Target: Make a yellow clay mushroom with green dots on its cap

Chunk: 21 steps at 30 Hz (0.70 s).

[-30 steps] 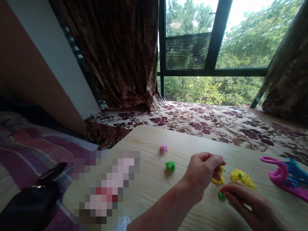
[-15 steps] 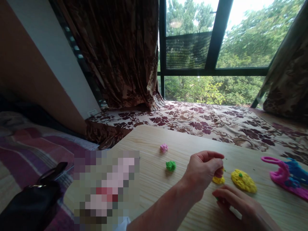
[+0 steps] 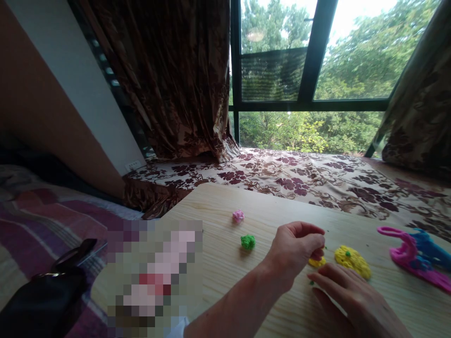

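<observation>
My left hand [image 3: 298, 246] is closed in a pinch over the table, its thumb and index finger pressed together; what they hold, if anything, is hidden. Just below its fingers lies a small yellow clay piece [image 3: 317, 262], partly covered. My right hand [image 3: 352, 298] is in front of it, palm down, thumb and index finger bent around a tiny green clay bit [image 3: 311, 283] at their tips. Beside the right hand, and partly behind it, is a flat yellow clay disc [image 3: 354, 264] with a green dot [image 3: 348, 253] on top.
On the wooden table [image 3: 211, 202] sit a green clay lump [image 3: 248, 242] and a pink one [image 3: 238, 216]. Pink [image 3: 403, 249] and blue [image 3: 430, 244] plastic tools lie at right. Tiny crumbs dot the tabletop. A black bag [image 3: 42, 295] rests on the bed at left.
My right hand has shifted slightly up and left, now overlapping the yellow disc's lower edge. The left hand keeps its pinch. The whole view has moved slightly.
</observation>
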Each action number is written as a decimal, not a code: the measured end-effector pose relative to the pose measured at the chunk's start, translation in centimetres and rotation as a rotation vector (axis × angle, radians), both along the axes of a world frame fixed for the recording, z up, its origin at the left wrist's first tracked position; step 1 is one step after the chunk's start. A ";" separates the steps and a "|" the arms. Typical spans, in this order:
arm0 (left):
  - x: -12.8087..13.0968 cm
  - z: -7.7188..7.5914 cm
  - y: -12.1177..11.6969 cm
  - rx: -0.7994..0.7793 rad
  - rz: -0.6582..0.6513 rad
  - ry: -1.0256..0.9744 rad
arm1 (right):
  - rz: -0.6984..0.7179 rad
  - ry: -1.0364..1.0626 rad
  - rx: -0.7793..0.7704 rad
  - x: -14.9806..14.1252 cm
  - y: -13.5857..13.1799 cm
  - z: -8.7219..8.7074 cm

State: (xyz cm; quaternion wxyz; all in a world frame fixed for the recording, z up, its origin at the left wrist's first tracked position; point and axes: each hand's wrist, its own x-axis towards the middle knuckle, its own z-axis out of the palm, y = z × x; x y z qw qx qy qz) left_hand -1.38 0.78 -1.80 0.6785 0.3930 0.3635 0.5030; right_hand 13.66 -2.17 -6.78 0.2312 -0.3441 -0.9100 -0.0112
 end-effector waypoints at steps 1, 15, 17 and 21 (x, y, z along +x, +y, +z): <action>0.0 -0.1 0.0 0.008 0.005 0.007 | -0.008 0.027 0.008 0.2 0.0 0.0; 0.3 -1.7 -0.4 0.028 -0.182 0.187 | -0.134 0.407 0.008 1.4 0.1 1.0; 0.3 -1.7 -0.4 0.021 -0.177 0.220 | -0.141 0.438 0.017 1.5 0.1 1.0; 0.1 -1.6 -0.5 0.047 -0.209 0.288 | -0.170 0.467 0.017 1.8 0.3 0.8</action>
